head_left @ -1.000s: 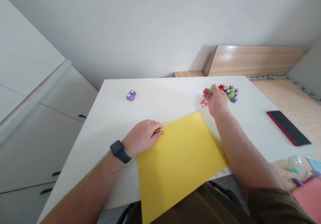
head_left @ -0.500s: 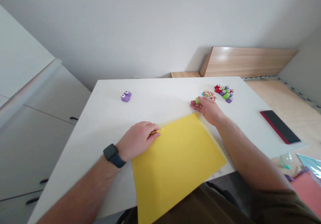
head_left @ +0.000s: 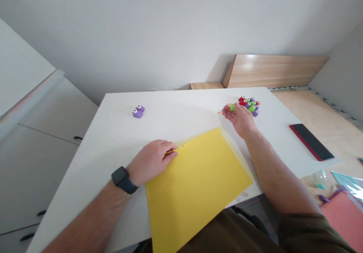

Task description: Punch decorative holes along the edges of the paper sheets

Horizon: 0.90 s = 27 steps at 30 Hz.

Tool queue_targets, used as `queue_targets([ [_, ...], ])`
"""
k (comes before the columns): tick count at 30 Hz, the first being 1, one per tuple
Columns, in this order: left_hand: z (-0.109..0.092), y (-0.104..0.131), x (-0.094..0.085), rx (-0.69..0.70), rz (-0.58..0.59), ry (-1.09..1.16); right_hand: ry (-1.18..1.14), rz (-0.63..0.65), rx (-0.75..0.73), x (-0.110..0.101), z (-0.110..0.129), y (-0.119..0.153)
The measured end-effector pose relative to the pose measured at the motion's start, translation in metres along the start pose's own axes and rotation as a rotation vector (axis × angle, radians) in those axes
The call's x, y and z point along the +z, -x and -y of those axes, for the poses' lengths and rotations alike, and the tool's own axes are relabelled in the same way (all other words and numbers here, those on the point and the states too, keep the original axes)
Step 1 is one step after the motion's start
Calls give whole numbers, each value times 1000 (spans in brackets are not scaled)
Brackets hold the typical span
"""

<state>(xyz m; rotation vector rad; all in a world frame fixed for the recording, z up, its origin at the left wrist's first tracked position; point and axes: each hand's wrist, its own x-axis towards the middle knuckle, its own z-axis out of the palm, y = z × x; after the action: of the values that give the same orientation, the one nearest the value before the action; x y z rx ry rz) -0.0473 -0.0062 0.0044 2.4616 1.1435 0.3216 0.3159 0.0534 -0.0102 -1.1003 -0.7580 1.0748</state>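
Note:
A large yellow sheet (head_left: pixel 195 181) lies over the front edge of the white table (head_left: pixel 176 111). My left hand (head_left: pixel 154 156), with a dark watch at the wrist, pinches its upper left edge. My right hand (head_left: pixel 241 120) is held palm toward the left, with a small green piece (head_left: pixel 232 107) between thumb and fingers. Below and behind those fingers are small multicoloured bits (head_left: pixel 220 112), mostly hidden by the hand. Just beyond it sits a cluster of red, green and purple pieces with googly eyes (head_left: pixel 251 104).
Two purple pieces with eyes (head_left: pixel 138 111) sit at the back left of the table. A black and red flat case (head_left: pixel 311 141) lies at the right edge. White cabinets stand left; a pink notebook (head_left: pixel 343 219) is at lower right.
My right hand has moved right with the green piece, over the small bits and up to the eyed cluster. My left hand keeps its pinch on the sheet. The view has shifted slightly.

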Motion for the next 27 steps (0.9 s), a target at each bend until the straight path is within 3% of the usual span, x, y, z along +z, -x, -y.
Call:
queue_targets([
  [4,1,0,1,-9,2,2,-19,112,135,14,-10,-2],
  [7,2,0,1,-11,12,5,48,-11,24,12,-16,-11],
  [11,2,1,1,-7,11,10,78,-142,-83,-5,-8,-20],
  [16,1,0,0,-1,14,8,118,-194,-111,-27,13,-18],
  [22,2,0,1,-4,8,-1,264,-145,98,-33,11,-15],
  [27,2,1,0,-12,15,9,233,-165,-40,-27,4,-23],
])
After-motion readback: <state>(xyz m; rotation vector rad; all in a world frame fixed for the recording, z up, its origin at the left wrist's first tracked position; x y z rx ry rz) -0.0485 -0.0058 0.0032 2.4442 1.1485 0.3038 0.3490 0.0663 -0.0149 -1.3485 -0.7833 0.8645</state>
